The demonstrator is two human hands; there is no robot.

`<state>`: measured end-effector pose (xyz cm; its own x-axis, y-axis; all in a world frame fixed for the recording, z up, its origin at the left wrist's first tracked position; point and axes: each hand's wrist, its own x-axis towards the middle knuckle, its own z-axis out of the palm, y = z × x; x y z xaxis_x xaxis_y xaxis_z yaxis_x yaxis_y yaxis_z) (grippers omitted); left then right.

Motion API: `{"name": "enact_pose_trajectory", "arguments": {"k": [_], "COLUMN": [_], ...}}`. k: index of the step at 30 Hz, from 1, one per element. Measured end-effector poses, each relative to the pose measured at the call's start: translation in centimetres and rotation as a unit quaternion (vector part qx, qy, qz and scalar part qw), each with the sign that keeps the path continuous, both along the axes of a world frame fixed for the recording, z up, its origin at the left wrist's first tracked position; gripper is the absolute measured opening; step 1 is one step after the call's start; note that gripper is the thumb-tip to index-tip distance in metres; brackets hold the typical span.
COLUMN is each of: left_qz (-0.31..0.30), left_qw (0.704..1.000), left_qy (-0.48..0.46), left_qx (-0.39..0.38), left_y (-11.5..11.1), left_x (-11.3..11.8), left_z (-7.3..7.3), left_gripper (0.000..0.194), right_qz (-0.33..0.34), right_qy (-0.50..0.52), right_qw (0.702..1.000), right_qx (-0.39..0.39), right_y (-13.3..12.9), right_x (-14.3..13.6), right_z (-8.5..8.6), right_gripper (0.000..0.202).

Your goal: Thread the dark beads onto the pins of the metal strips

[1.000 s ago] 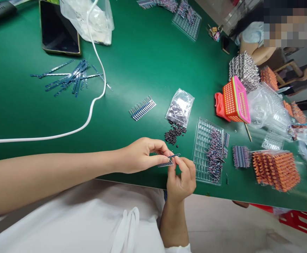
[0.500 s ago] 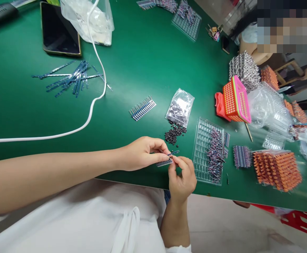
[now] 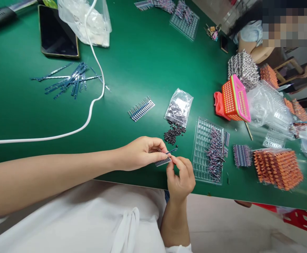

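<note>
Near the table's front edge, my left hand [image 3: 145, 153] grips a strip of small pins [image 3: 162, 162] between thumb and fingers, with a thin blue piece sticking out past the fingertips. My right hand [image 3: 181, 175] pinches at the strip's right end; whatever is between its fingertips is too small to make out. Just beyond the hands lie loose dark beads [image 3: 173, 134], beside a clear bag of beads [image 3: 179, 107]. Another pin strip [image 3: 141, 109] lies flat up and to the left. Right of my right hand, a clear tray [image 3: 200, 151] bears a heap of pins.
A white cable [image 3: 90, 112] crosses the left side, near blue strips [image 3: 75, 79], a phone [image 3: 57, 35] and a plastic bag [image 3: 98, 28]. At right are a basket [image 3: 233, 98], orange stacks [image 3: 277, 168] and a plastic pile [image 3: 269, 103]. A person sits beyond the far edge.
The whole view has shifted slightly. Both hands remain together at the strip, with only a slight change at the fingertips. The person at the far side has moved a little.
</note>
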<state>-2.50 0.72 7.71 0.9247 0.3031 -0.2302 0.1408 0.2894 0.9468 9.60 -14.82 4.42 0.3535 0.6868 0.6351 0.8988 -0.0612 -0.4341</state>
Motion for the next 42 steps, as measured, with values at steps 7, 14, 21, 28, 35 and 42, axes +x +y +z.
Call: {"name": "enact_pose_trajectory", "arguments": {"k": [7, 14, 21, 28, 35, 42], "left_qz": [0.013, 0.042, 0.045, 0.040, 0.033, 0.025], "left_qw": [1.000, 0.999, 0.998, 0.998, 0.998, 0.998], "left_qy": [0.004, 0.016, 0.033, 0.032, 0.029, 0.031], "left_qx": [-0.023, -0.008, 0.004, 0.025, 0.045, 0.053], "left_y": [0.0, -0.2, -0.4, -0.4, -0.3, -0.1], "left_x": [0.0, 0.2, 0.2, 0.1, 0.1, 0.0], "left_z": [0.0, 0.2, 0.4, 0.2, 0.1, 0.2], "left_gripper": [0.018, 0.015, 0.020, 0.022, 0.021, 0.022], "right_qz": [-0.014, -0.052, -0.056, -0.048, -0.047, -0.048], "right_qy": [0.108, 0.307, 0.310, 0.311, 0.307, 0.323], "right_qw": [0.994, 0.949, 0.947, 0.946, 0.948, 0.943], "right_qx": [0.025, 0.053, 0.067, 0.075, 0.068, 0.067], "right_y": [0.0, -0.1, 0.0, 0.1, 0.1, 0.2], "right_x": [-0.8, -2.0, -1.8, -1.8, -1.8, -1.9], "right_z": [0.3, 0.2, -0.3, -0.3, -0.2, -0.1], "right_gripper": [0.022, 0.006, 0.003, 0.003, 0.003, 0.003]}}
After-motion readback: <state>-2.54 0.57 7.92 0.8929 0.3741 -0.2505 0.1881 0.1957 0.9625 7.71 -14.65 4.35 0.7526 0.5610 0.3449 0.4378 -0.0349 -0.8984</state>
